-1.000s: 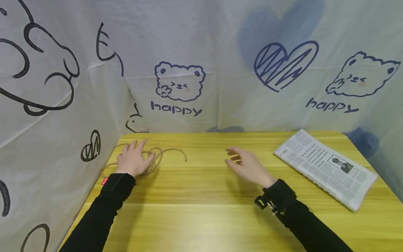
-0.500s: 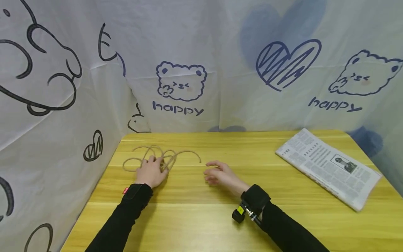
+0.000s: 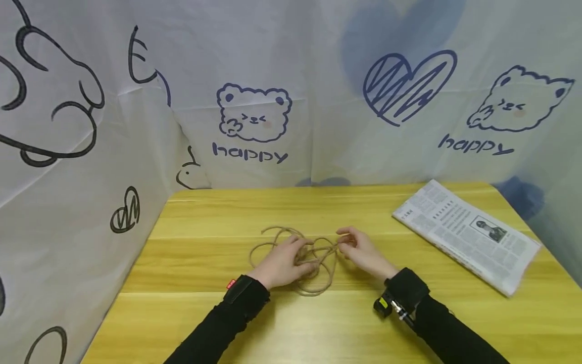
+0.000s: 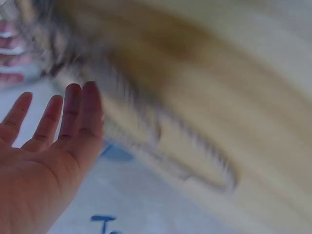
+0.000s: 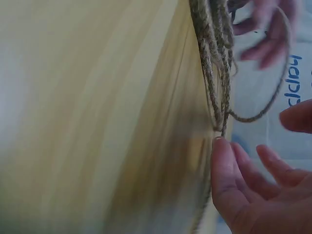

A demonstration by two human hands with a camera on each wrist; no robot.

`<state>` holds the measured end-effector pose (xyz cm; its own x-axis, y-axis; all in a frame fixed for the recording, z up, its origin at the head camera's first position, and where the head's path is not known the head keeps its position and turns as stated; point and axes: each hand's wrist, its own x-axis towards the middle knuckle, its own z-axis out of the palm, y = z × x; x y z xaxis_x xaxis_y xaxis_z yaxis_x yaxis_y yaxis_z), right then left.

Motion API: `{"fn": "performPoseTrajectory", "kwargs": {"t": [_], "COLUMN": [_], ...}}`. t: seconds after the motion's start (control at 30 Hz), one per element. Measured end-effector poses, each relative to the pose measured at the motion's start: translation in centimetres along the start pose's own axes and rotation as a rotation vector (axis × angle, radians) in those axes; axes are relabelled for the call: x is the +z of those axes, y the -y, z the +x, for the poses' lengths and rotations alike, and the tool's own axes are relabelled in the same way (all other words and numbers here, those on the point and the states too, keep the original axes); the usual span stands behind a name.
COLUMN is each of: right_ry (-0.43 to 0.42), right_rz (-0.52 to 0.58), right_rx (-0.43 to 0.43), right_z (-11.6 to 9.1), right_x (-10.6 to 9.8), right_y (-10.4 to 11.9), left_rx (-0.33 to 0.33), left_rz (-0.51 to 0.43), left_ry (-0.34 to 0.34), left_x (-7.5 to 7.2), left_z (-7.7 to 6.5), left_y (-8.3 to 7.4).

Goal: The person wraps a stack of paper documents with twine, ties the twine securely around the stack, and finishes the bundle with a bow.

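Note:
A loose tangle of thin brown twine [image 3: 313, 294] lies near the middle of the wooden table. Over its left part my left hand [image 3: 282, 263] reaches in, thumb and fingers spread around the coils. In the left wrist view that hand's fingers [image 4: 70, 109] are extended beside the blurred twine. My right hand [image 3: 364, 255] is at the twine's right side, fingertips right at a strand. The right wrist view shows its fingers [image 5: 224, 165] relaxed, the index fingertip at the twine bundle [image 5: 209, 63] and the thumb held apart.
A folded newspaper [image 3: 468, 237] lies at the right side of the table [image 3: 182, 253]. White cloth [image 3: 327, 126] with printed drawings hangs along the back, left and right edges.
The twine has moved from the left of the table to the middle along with my left hand. My right hand went left, then back right, and is now at the twine.

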<state>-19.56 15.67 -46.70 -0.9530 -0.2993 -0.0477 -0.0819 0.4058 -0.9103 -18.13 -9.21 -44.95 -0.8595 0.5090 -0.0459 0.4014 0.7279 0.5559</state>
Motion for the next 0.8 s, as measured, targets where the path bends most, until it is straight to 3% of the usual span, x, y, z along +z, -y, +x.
{"fn": "performPoseTrajectory", "kwargs": {"t": [0.07,0.17,0.27,0.37,0.5,0.63,0.8], "right_ry": [-0.049,-0.075,0.027,0.180,0.252,0.215,0.061], "right_rz": [-0.135,-0.342,-0.483,-0.599,-0.749,-0.739,-0.552], "right_rx": [-0.069,-0.204,-0.334,-0.405,-0.463,-0.455,-0.405], "right_z": [-0.6,-1.7,-2.4,-2.3,-1.9,-2.1,-2.6], "right_x": [-0.4,-0.5,0.1,1.1,2.0,2.1,0.4], "right_y": [0.1,0.6,1.2,1.7,1.8,1.2,0.6], "left_rx": [0.031,0.054,0.054,0.077,0.141,0.136,0.071], "left_rz": [0.018,0.125,0.243,0.291,0.345,0.359,0.177], "left_ry": [-0.005,-0.014,0.028,0.065,0.032,0.004,-0.027], "left_x": [-0.4,-1.1,-1.2,-0.7,-0.2,-0.7,-3.3], "left_z": [-0.3,-1.1,-1.5,-1.5,-1.0,-1.1,-2.1], "left_y": [-0.4,-0.4,0.2,0.7,1.0,1.3,2.7]}}
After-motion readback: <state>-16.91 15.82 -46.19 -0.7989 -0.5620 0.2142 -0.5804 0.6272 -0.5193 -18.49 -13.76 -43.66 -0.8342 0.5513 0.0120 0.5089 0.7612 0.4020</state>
